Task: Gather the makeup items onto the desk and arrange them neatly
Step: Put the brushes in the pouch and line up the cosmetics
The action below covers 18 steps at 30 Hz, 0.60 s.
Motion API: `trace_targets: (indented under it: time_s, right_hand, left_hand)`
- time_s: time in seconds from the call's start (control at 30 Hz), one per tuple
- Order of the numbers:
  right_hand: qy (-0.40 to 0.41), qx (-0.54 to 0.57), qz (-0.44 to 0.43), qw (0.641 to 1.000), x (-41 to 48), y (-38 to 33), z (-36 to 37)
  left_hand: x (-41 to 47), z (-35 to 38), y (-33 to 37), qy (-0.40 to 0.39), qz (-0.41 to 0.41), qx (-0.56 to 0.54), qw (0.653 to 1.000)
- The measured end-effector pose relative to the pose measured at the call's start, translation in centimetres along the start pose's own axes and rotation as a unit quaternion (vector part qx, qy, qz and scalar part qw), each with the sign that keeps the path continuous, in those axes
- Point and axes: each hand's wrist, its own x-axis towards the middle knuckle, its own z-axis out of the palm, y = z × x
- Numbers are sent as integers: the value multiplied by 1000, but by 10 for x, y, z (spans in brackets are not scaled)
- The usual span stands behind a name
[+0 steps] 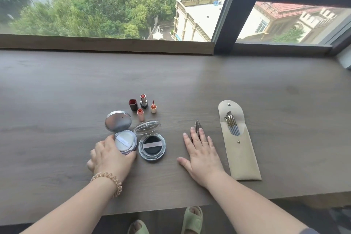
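Honestly, the left hand (112,156) grips the open powder compact (125,138) at the table's (266,85) near left; a sloppy slide could knock over the upright lipsticks (143,100) just beyond. The right hand (201,156) lies flat, fingers straight, on slim pencils (197,124) that might roll.

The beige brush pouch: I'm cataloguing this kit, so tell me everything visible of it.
The beige brush pouch lies flat on the desk, right of the right hand. Long, narrow, seemingly soft leather or felt, its rounded flap is open away from the person, two snaps showing. Silver-handled brushes sit in its pocket, heads toward the flap.
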Motion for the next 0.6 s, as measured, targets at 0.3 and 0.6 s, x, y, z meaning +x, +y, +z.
trace_targets:
  time_s: [0.3,0.6]
  right_hand:
    - [-13,-8,29,999,-14,36,-1]
    - [-22,-2,11,1000,-14,35,-7]
  left_hand:
    - [2,3,2,3,-18,2,1000]
    - [0,3,6,12,-20,-1,1000]
